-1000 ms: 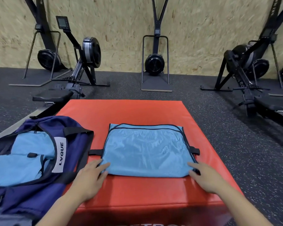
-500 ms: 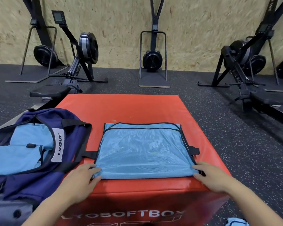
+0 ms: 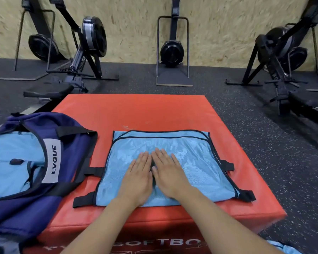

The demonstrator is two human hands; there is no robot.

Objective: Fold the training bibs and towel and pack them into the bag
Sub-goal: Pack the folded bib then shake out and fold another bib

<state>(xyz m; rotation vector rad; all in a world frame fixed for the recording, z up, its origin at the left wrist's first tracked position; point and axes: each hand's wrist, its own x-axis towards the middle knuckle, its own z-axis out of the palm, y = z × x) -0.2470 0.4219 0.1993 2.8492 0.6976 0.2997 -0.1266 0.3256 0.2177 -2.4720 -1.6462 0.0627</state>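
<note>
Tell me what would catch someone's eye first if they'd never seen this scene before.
Most striking is the red soft box in the middle, with a light blue training bib lying flat on it. Both hands, the left hand and right hand, press side by side on the bib's centre. At the left edge sits an open navy bag with blue fabric inside.

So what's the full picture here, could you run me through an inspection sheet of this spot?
Surface: red soft box, top partly bare.
Job's things: folded light blue bib lying flat; navy bag open at its left, blue fabric inside.
Clutter: blue cloth on the floor, lower right.
Hands: left hand and right hand flat, side by side on the bib.
Cables: nothing seen.
Surroundings: rowing machines, speckled floor, chipboard wall.
</note>
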